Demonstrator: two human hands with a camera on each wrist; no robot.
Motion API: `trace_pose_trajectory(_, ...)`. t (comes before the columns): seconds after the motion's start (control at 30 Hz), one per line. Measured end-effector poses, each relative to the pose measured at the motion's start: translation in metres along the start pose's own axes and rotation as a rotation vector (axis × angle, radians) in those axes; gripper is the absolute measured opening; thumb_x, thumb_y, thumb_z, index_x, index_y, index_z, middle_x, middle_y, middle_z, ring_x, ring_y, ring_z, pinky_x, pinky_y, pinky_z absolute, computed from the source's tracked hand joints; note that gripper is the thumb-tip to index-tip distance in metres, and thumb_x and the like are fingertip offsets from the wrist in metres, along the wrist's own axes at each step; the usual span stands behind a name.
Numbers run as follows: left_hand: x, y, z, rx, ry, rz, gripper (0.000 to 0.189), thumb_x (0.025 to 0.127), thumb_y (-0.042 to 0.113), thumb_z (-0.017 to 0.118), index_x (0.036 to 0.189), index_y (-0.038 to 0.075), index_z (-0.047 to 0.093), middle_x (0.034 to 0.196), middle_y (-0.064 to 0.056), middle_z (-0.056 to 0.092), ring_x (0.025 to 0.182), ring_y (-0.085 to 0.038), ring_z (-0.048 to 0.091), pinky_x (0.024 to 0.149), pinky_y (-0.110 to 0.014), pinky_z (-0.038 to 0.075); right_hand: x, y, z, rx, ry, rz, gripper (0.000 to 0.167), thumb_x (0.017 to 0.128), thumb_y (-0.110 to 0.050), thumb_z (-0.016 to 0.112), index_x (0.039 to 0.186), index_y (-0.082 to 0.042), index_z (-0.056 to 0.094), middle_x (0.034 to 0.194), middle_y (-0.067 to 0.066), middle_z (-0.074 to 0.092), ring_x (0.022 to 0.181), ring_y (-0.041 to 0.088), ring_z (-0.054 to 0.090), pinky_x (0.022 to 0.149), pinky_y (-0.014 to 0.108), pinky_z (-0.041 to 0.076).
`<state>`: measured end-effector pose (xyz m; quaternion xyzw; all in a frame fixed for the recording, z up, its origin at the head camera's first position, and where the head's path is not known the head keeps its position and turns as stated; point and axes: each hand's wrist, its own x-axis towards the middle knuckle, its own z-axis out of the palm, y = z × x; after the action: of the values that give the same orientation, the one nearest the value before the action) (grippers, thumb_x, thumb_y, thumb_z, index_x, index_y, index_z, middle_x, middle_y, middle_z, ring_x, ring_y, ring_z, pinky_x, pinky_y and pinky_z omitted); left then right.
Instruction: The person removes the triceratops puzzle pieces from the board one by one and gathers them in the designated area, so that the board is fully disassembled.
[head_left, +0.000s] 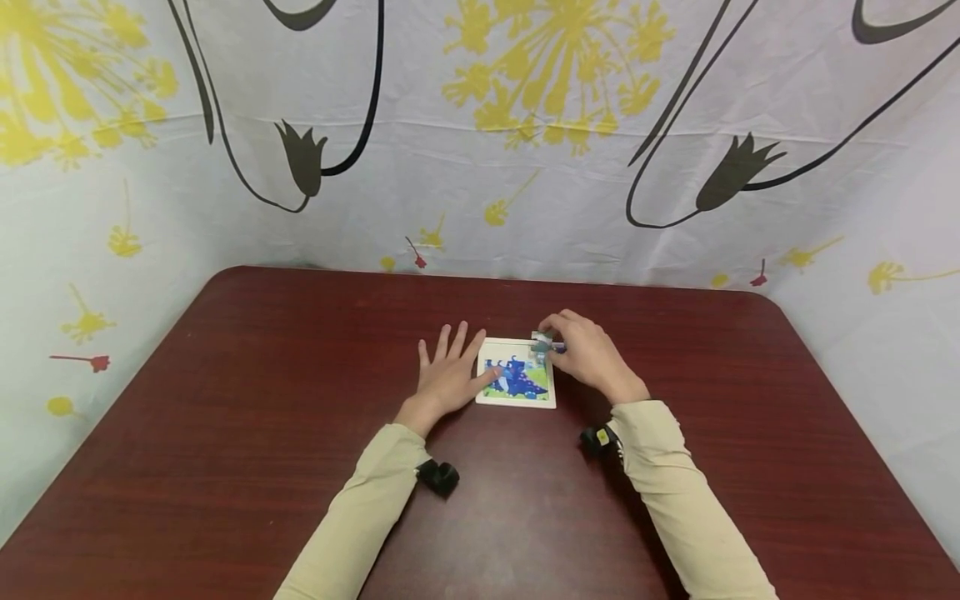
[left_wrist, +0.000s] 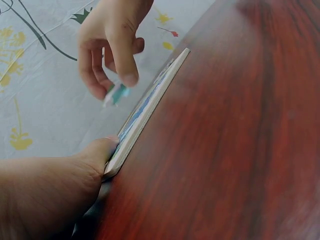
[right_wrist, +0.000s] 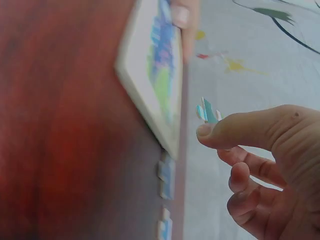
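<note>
A square puzzle board (head_left: 517,404) with a pale rim lies on the table, its picture a blue dragon-like figure on green. My left hand (head_left: 446,379) rests at its left side, fingers spread and straight on the table, the thumb laid over the board's left edge onto the picture. Above the board's upper right corner, my right hand (head_left: 592,354) pinches a small puzzle piece (right_wrist: 209,111) between thumb and fingertips. That piece shows teal and white in the left wrist view, held up off the board.
Beyond the board's corner, loose puzzle pieces (right_wrist: 167,177) lie on the table in the right wrist view, largely hidden by my right hand in the head view. The dark red wooden table (head_left: 225,433) meets a patterned white cloth (head_left: 480,183) at the back and sides.
</note>
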<state>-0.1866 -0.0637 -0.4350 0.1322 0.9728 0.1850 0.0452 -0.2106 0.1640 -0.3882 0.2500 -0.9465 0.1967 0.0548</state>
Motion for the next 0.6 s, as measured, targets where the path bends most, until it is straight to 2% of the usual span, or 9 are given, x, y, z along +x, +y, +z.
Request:
trace_pose_trajectory(0.17,0.000,-0.001,0.001,0.005,0.007,0.001,0.075,0.090,0.061,0.041,0.150,0.021,0.020,0.155,-0.008,0.007,0.140,-0.031,-0.002,0.104,-0.060,-0.004,-0.005,0.014,-0.017,0.034,0.040,0.025,0.031,0.077,-0.006,0.071,0.107,-0.003,0.064,0.097,0.011,0.059,0.079,0.024,0.057,0.066,0.039,0.046)
trace_pose_trajectory(0.33,-0.001,-0.001,0.001,0.005,0.004,0.002,0.075,0.090,0.061,0.041,0.150,0.022,0.019,0.155,-0.008,0.007,0.140,-0.031,-0.003,0.104,-0.060,-0.004,-0.015,0.034,-0.030,0.061,0.040,0.069,0.031,0.077,-0.005,0.070,0.107,-0.002,0.064,0.094,0.012,0.058,0.075,0.024,0.056,0.066,0.041,0.044)
trace_pose_trajectory(0.6,0.000,0.000,0.001,0.005,0.005,-0.001,0.075,0.090,0.062,0.040,0.150,0.022,0.019,0.155,-0.008,0.007,0.140,-0.031,-0.003,0.104,-0.060,-0.005,-0.035,0.064,-0.047,0.104,0.021,0.193,0.031,0.079,-0.006,0.068,0.108,0.002,0.061,0.091,0.016,0.059,0.078,0.027,0.054,0.066,0.041,0.043)
